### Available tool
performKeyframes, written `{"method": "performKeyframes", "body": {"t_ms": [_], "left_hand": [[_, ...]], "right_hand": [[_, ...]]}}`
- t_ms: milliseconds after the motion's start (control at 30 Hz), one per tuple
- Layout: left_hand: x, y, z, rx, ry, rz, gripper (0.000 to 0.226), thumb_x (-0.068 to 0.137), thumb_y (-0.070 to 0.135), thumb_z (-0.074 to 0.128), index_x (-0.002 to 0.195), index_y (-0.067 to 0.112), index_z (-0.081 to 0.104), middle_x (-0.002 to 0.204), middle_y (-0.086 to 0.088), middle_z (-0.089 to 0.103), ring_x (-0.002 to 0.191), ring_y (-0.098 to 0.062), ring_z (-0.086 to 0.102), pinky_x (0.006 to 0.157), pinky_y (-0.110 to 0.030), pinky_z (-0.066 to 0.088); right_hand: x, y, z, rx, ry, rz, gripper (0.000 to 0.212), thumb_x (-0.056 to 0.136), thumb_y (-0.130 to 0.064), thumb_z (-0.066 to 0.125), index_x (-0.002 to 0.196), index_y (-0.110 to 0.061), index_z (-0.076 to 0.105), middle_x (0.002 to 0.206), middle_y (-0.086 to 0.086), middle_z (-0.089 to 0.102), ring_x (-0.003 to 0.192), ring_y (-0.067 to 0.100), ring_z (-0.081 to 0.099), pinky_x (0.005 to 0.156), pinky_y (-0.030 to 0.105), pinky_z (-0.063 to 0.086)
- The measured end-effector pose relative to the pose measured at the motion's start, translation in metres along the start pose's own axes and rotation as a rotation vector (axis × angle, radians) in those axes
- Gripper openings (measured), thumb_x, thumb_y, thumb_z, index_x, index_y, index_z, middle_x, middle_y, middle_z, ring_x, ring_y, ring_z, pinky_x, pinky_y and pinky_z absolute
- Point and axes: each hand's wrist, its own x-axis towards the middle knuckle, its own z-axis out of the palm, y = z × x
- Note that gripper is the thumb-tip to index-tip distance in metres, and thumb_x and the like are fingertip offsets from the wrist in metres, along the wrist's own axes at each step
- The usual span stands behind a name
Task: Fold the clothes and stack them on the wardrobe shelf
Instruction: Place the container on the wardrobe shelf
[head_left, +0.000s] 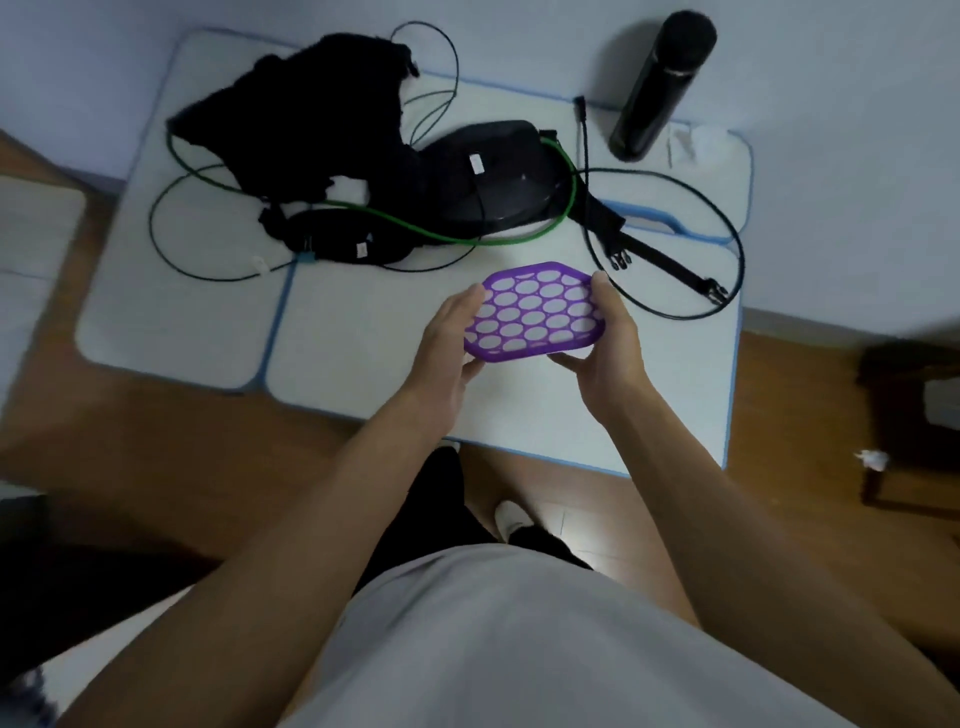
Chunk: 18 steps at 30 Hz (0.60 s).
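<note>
A flat purple plastic grid with round holes (535, 312) hangs just above the white table (353, 364). My left hand (447, 353) grips its left edge and my right hand (605, 348) grips its right edge. A crumpled black garment (306, 114) lies unfolded at the table's far left. No wardrobe shelf is in view.
A black pouch (498, 176), a strap with buckles (660, 260), thin black cables (675, 312) and a green cord (415, 228) sprawl across the table's far half. A tall black bottle (660, 83) stands at the back right. Wooden floor surrounds the table; a dark stool (914, 415) sits right.
</note>
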Motion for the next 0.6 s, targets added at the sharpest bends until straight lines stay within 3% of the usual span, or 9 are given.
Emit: {"method": "performKeyframes", "body": {"t_ms": [167, 267, 467, 600], "left_hand": [[-0.06, -0.007, -0.01, -0.091, 0.108, 0.154, 0.026, 0.097, 0.042, 0.051, 0.118, 0.028, 0.06, 0.124, 0.001, 0.066, 0.116, -0.018, 0.061, 0.097, -0.038, 0.049], [-0.097, -0.022, -0.019, -0.124, 0.158, 0.227, 0.03, 0.096, 0.042, 0.053, 0.123, 0.029, 0.058, 0.129, 0.0, 0.064, 0.121, -0.018, 0.059, 0.101, -0.04, 0.048], [-0.172, -0.052, -0.053, -0.329, 0.329, 0.327, 0.047, 0.086, 0.047, 0.062, 0.127, 0.025, 0.059, 0.124, -0.002, 0.07, 0.114, -0.023, 0.066, 0.091, -0.043, 0.057], [-0.232, -0.067, -0.093, -0.454, 0.451, 0.388, 0.031, 0.09, 0.044, 0.06, 0.112, 0.025, 0.071, 0.117, -0.004, 0.073, 0.106, -0.024, 0.071, 0.08, -0.041, 0.06]], "right_hand": [[-0.029, -0.011, 0.002, -0.091, -0.183, -0.034, 0.036, 0.094, -0.052, 0.055, 0.116, -0.023, 0.059, 0.111, -0.003, 0.072, 0.099, 0.016, 0.07, 0.074, 0.036, 0.055], [-0.055, -0.005, 0.005, -0.106, -0.263, 0.013, 0.029, 0.095, -0.052, 0.053, 0.109, -0.027, 0.058, 0.105, -0.007, 0.071, 0.094, 0.014, 0.068, 0.072, 0.036, 0.055], [-0.122, 0.027, 0.032, -0.197, -0.463, 0.085, 0.025, 0.093, -0.054, 0.055, 0.103, -0.031, 0.055, 0.104, -0.007, 0.069, 0.094, 0.015, 0.067, 0.08, 0.041, 0.055], [-0.174, 0.053, 0.057, -0.301, -0.677, 0.091, 0.024, 0.09, -0.055, 0.059, 0.103, -0.035, 0.057, 0.093, -0.014, 0.074, 0.089, 0.01, 0.071, 0.077, 0.039, 0.057]]}}
